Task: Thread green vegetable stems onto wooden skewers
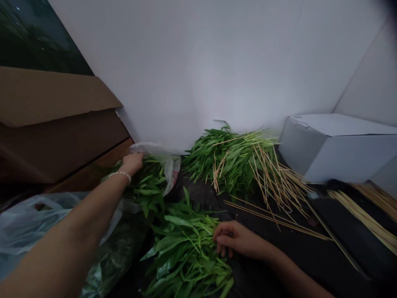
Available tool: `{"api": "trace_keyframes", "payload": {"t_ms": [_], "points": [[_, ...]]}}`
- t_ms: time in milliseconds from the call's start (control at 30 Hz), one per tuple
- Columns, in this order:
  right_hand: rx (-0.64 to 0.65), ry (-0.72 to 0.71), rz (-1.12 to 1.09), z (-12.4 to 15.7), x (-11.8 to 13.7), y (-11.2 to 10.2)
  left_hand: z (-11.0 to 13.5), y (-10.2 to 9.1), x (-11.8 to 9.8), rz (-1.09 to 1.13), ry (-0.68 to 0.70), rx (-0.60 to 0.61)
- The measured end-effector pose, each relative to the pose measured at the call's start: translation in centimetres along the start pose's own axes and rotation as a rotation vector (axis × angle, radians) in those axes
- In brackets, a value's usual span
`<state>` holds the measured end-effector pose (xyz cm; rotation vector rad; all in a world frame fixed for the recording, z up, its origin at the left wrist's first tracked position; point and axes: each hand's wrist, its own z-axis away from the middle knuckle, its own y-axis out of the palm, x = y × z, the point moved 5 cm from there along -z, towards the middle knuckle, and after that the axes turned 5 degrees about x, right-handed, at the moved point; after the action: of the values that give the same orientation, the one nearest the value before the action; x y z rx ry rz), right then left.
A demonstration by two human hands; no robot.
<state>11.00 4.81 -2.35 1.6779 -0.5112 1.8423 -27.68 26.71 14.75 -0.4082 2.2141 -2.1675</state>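
Observation:
My left hand (133, 162) reaches forward, its fingers closed on the edge of a clear plastic bag (172, 171) at the back left. Leafy greens (149, 186) with long leaves lie in and in front of that bag. My right hand (232, 239) rests at the stem ends of a nearer pile of greens (182, 244); its fingers are loosely curled and a little apart, with nothing visible in them. Farther back lies a bigger heap of greens (229, 161), with many thin wooden skewers (269, 174) strewn over its stems.
At the left are an open cardboard box (56, 132) and a filled, thin plastic bag (40, 219). A white box (341, 140) stands at the right by the white wall (201, 70). Bundled skewers (366, 215) lie at the right on the dark surface.

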Motion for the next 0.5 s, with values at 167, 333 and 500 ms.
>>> {"api": "trace_keyframes", "payload": {"t_ms": [167, 333, 500], "points": [[0.005, -0.011, 0.009, 0.0, 0.2, 0.0, 0.2, -4.0, -0.5, -0.127, -0.023, -0.131], [0.002, -0.001, 0.017, 0.0, 0.4, 0.1, 1.0, -4.9, -0.8, -0.160, 0.005, -0.139], [-0.009, 0.000, 0.025, -0.1, 0.2, 0.0, 1.7, -6.8, 0.8, -0.066, -0.044, -0.233]]}}
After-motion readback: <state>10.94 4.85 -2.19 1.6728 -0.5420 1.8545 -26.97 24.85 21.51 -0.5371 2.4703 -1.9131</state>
